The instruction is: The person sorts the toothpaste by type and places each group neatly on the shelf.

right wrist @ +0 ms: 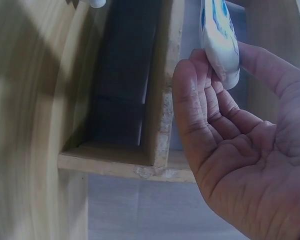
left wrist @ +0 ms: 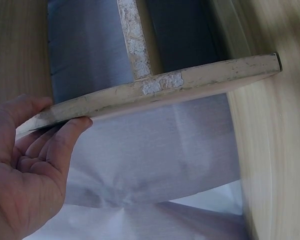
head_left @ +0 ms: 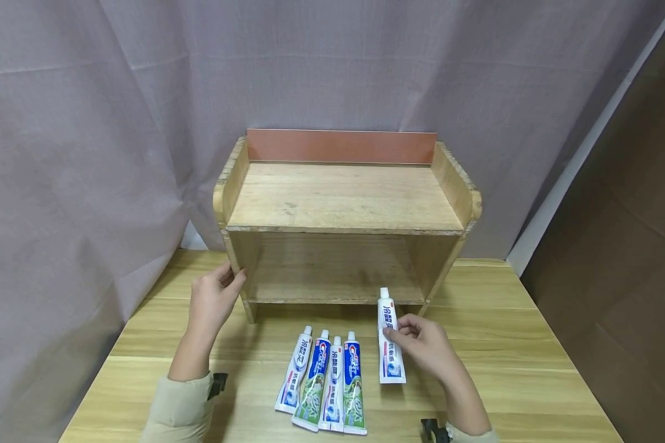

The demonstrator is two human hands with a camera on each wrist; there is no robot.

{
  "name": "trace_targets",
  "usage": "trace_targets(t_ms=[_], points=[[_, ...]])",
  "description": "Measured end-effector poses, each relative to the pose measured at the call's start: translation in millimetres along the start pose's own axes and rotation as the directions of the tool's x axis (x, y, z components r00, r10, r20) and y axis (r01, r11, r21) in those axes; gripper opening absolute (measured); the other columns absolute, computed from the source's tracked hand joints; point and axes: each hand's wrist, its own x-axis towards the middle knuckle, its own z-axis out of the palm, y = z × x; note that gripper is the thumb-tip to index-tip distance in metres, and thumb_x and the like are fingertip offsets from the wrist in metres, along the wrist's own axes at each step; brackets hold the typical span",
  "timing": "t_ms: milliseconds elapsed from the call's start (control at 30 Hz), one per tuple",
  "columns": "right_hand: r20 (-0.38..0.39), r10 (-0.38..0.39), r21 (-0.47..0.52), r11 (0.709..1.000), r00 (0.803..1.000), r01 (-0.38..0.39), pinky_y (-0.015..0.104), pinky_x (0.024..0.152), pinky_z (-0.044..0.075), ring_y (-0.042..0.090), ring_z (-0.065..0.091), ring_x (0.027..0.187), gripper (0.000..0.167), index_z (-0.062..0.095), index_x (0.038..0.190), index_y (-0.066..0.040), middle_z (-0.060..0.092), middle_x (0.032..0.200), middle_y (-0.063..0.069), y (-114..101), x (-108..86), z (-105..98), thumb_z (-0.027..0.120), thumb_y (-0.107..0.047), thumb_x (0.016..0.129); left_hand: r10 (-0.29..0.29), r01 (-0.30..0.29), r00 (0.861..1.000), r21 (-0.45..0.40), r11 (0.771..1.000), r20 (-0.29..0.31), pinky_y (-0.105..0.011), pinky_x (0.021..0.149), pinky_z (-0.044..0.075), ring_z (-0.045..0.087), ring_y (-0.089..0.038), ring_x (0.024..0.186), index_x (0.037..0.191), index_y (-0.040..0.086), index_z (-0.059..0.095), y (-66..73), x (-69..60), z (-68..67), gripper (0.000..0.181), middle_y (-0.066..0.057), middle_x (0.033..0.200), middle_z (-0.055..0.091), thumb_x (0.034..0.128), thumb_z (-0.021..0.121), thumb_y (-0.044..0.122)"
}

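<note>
A two-level wooden shelf (head_left: 343,197) stands at the back of the table. My left hand (head_left: 215,298) pinches the front edge of its left side panel (left wrist: 205,75), thumb on one face and fingers on the other. In my right hand (head_left: 429,344) is a white toothpaste tube (head_left: 390,363), pinched between thumb and fingers, cap up, in front of the shelf's lower right. The right wrist view shows this hand (right wrist: 250,145) under the tube's end (right wrist: 222,55). Several more toothpaste tubes (head_left: 332,394), white ones and blue-green ones, lie side by side before the shelf, caps toward it.
The wooden table (head_left: 510,369) spreads out on both sides of the shelf. A grey cloth (head_left: 332,67) hangs right behind, and a brown surface (head_left: 615,234) rises along the right. The lower shelf board (head_left: 332,283) sits slightly above the tabletop.
</note>
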Motion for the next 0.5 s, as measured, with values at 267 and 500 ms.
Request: trace_targets(t_ms=[267, 500], points=[[0.016, -0.032, 0.019, 0.999, 0.999, 0.032, 0.024, 0.06, 0.054, 0.019, 0.061, 0.071, 0.029, 0.069, 0.095, -0.003, 0.066, 0.079, 0.006, -8.0, 1.4, -6.8, 0.08, -0.029, 0.086, -0.006, 0.006, 1.0, -0.009, 1.0, 0.004, -0.042, 0.08, 0.061, 0.073, -0.033, 0.096, 0.119, 0.0, 0.072, 0.0, 0.1, -0.2, 0.031, -0.02, 0.105, 0.073, 0.0954, 0.068, 0.018], [0.018, -0.071, 0.01, 0.997, 0.997, 0.071, 0.024, 0.06, 0.055, 0.02, 0.062, 0.072, 0.029, 0.069, 0.095, -0.004, 0.067, 0.08, 0.006, -13.2, 3.3, -11.0, 0.08, -0.03, 0.087, -0.022, 0.022, 1.0, -0.002, 1.0, 0.007, -0.043, 0.081, 0.061, 0.072, -0.033, 0.097, 0.12, 0.001, 0.072, -0.4, 0.5, 0.5, 0.031, -0.019, 0.105, 0.073, 0.0955, 0.068, 0.02]])
